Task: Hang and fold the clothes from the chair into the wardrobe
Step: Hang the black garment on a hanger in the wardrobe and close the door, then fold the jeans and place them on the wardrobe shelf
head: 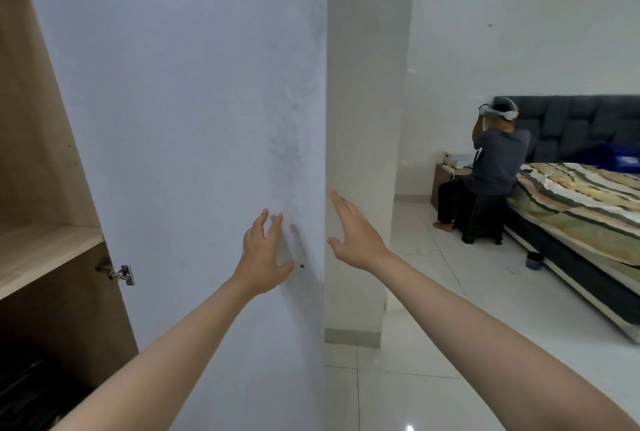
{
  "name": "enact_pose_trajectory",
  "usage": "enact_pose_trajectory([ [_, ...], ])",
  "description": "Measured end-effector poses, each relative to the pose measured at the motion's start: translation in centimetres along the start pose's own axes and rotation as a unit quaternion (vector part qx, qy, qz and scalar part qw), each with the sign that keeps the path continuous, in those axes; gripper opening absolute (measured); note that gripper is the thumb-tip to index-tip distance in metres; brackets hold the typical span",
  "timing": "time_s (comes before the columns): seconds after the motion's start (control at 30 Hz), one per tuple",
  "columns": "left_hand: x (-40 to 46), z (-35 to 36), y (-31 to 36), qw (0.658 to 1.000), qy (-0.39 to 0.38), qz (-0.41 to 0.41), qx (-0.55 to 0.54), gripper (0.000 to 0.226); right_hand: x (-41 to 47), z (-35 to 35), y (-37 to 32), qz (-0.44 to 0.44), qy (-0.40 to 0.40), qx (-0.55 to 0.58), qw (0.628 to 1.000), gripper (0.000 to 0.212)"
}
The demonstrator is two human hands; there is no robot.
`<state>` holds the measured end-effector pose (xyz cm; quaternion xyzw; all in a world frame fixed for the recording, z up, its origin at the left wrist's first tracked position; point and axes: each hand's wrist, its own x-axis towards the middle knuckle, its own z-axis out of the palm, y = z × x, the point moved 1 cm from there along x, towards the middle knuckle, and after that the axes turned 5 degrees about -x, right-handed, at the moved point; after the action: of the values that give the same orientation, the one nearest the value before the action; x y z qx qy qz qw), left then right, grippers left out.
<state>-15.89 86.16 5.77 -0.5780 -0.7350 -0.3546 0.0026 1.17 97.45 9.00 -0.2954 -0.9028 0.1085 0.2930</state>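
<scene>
The left hand [264,254] lay with spread fingers against the open wardrobe door [194,139]; the right hand [353,233] reached at its edge, fingers straight, holding nothing

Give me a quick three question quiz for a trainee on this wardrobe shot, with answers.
1. True or false: the left hand holds a garment.
2. Which hand is nearer the free edge of the open wardrobe door: A left, B right?
3. Fill in: someone sits beside the ____ in the background.

Key: 1 false, its fingers are spread and empty. 2 B, the right hand reaches at that edge. 3 bed.
</scene>
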Motion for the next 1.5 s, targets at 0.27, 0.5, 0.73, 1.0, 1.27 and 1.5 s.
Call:
enact_pose_trajectory([
  [0.27, -8.9, -0.7, 6.5, 0.992, -0.057, 0.078, -0.082, 0.082, -13.8, -4.7, -3.8, 0.067, 0.044, -0.074, 0.994, 0.082],
  [0.5, -20.5, 1.6, 13.0, 0.965, -0.142, 0.158, -0.155, 0.071, -30.1, -7.4, -7.5, 0.160, 0.053, -0.156, 0.973, 0.080],
  [0.73, -32.4, 6.7, 20.5, 0.920, -0.259, 0.220, -0.195, 0.066, -47.0, -10.2, -8.5, 0.324, 0.055, -0.172, 0.929, 0.074],
  [1.0, -43.6, 12.7, 30.3, 0.839, -0.394, 0.296, -0.231, 0.064, -64.9, -13.8, -8.6, 0.488, 0.067, -0.174, 0.852, 0.066],
  [1.27, -54.5, 18.2, 40.5, 0.746, -0.502, 0.363, -0.247, 0.054, -82.5, -17.0, -8.5, 0.613, 0.074, -0.183, 0.765, 0.052],
  [1.5, -64.4, 25.9, 51.2, 0.682, -0.583, 0.368, -0.244, 0.060, -97.8, -23.1, -4.4, 0.689, 0.036, -0.172, 0.703, 0.048],
])
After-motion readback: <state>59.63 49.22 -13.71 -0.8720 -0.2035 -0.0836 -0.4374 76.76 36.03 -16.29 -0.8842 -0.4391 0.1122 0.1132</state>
